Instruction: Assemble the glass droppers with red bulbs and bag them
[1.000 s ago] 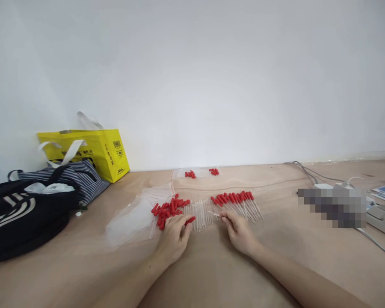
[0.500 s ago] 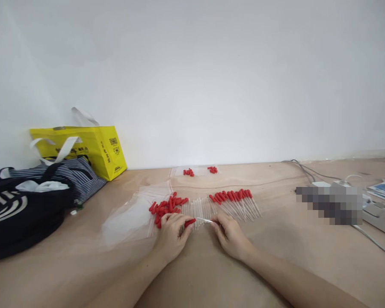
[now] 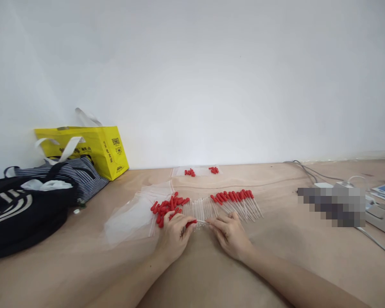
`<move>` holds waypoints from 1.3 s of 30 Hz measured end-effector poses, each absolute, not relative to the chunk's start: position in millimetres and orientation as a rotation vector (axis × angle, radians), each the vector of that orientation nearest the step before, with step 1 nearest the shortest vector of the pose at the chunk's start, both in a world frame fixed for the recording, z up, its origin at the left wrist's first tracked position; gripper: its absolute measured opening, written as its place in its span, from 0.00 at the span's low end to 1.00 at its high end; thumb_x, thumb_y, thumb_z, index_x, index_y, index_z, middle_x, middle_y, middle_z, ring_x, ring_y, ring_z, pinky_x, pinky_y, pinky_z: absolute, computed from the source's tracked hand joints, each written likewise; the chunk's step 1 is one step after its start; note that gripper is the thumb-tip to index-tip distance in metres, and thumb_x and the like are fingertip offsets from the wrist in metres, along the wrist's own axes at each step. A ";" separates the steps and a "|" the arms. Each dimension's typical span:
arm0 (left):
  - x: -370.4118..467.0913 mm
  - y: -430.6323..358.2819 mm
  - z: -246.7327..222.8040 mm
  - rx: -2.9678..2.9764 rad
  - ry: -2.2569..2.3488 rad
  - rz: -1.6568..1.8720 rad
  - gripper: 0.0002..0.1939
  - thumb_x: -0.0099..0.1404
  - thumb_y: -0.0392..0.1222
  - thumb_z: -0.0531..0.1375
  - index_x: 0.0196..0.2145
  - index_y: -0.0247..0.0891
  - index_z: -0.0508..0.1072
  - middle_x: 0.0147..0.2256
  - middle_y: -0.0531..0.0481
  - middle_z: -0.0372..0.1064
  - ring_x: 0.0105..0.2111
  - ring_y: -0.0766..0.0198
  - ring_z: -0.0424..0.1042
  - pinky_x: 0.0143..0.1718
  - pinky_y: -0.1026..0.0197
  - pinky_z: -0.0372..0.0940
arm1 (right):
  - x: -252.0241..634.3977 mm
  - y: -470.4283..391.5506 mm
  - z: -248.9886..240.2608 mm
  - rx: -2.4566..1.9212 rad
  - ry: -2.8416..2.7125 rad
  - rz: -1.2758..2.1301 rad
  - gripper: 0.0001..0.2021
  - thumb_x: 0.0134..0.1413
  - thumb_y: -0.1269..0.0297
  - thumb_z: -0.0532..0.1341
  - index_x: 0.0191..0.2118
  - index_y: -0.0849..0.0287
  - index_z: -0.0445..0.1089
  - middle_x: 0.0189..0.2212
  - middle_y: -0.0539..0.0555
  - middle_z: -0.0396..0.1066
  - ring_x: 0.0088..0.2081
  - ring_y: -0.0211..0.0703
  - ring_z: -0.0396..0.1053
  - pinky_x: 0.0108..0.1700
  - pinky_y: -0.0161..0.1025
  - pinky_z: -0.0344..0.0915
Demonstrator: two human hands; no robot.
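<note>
Pinched in my left hand (image 3: pixel 175 233) is a red rubber bulb (image 3: pixel 191 223), its open end facing right. My right hand (image 3: pixel 229 234) grips a thin clear dropper tube (image 3: pixel 201 221), whose left end meets the bulb; how deep it sits inside I cannot tell. Just beyond my left hand lies a heap of loose red bulbs (image 3: pixel 163 208). Bare clear tubes (image 3: pixel 197 208) lie side by side behind the gap between my hands. Past my right hand, several droppers with red bulbs fitted (image 3: pixel 235 196) are fanned out in a row.
Flat clear plastic bags (image 3: pixel 125 218) lie to the left. Another bag with red bulbs and tubes (image 3: pixel 200 172) rests by the wall. A yellow bag (image 3: pixel 109 149), a striped bag (image 3: pixel 90 182) and a black bag (image 3: pixel 35 218) stand far left. Cables and a power strip (image 3: pixel 383 218) are right.
My right hand has brought the tube leftward, so its end now meets the red bulb. The left hand keeps its pinch on the bulb. The view has shifted slightly.
</note>
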State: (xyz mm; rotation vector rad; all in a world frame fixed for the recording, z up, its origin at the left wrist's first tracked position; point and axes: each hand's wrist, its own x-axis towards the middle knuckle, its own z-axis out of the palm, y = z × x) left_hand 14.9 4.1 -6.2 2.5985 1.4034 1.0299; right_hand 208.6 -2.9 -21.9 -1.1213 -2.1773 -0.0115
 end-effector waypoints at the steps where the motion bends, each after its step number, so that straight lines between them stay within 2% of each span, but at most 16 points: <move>1: 15.1 3.7 -6.5 2.609 1.395 1.035 0.08 0.62 0.40 0.50 0.32 0.41 0.69 0.29 0.53 0.72 0.32 0.63 0.67 0.46 0.52 0.48 | 208.5 -2.3 -22.1 -1.108 -2.182 -0.069 0.12 0.55 0.71 0.49 0.39 0.54 0.68 0.23 0.49 0.67 0.26 0.35 0.59 0.32 0.36 0.44; 5: 15.5 1.1 -7.1 2.655 1.366 1.032 0.09 0.63 0.39 0.49 0.31 0.41 0.69 0.28 0.52 0.71 0.31 0.63 0.67 0.46 0.52 0.47 | 209.9 1.2 -24.3 -0.992 -2.193 -0.289 0.12 0.50 0.75 0.50 0.35 0.57 0.69 0.20 0.49 0.64 0.22 0.33 0.54 0.31 0.38 0.42; 10: 16.8 -2.1 -6.3 2.713 1.309 0.995 0.10 0.63 0.39 0.48 0.30 0.40 0.68 0.27 0.53 0.71 0.31 0.64 0.67 0.47 0.51 0.46 | 212.9 1.8 -22.4 -0.844 -2.244 -0.402 0.14 0.46 0.77 0.48 0.34 0.60 0.68 0.18 0.48 0.62 0.20 0.33 0.52 0.30 0.38 0.42; 25: 23.8 -9.8 -3.9 2.782 1.161 0.923 0.11 0.63 0.38 0.48 0.27 0.39 0.67 0.25 0.53 0.68 0.29 0.65 0.66 0.47 0.52 0.46 | 208.6 -1.8 -17.1 -0.762 -2.313 -0.211 0.11 0.50 0.75 0.48 0.26 0.61 0.66 0.18 0.48 0.63 0.21 0.33 0.54 0.31 0.37 0.42; 33: 15.3 -1.2 -2.1 2.761 1.186 0.943 0.08 0.63 0.42 0.51 0.29 0.40 0.68 0.26 0.55 0.70 0.30 0.66 0.66 0.49 0.51 0.42 | 212.8 6.2 -16.5 -0.846 -2.358 -0.074 0.10 0.57 0.68 0.48 0.36 0.58 0.67 0.25 0.50 0.67 0.28 0.36 0.59 0.33 0.36 0.45; 37: 10.9 1.3 -1.9 2.730 1.250 0.903 0.10 0.63 0.43 0.51 0.26 0.40 0.68 0.25 0.56 0.70 0.31 0.65 0.66 0.48 0.50 0.42 | 215.3 5.9 -16.1 -0.886 -2.338 -0.181 0.09 0.55 0.68 0.51 0.34 0.58 0.68 0.26 0.52 0.67 0.30 0.39 0.58 0.33 0.37 0.45; 39: 9.1 3.3 -2.6 2.719 1.304 0.891 0.08 0.62 0.44 0.52 0.30 0.42 0.69 0.29 0.54 0.71 0.34 0.62 0.66 0.48 0.50 0.42 | 216.0 6.9 -17.6 -0.917 -2.313 -0.236 0.09 0.54 0.68 0.51 0.33 0.58 0.68 0.26 0.52 0.66 0.30 0.39 0.58 0.33 0.37 0.45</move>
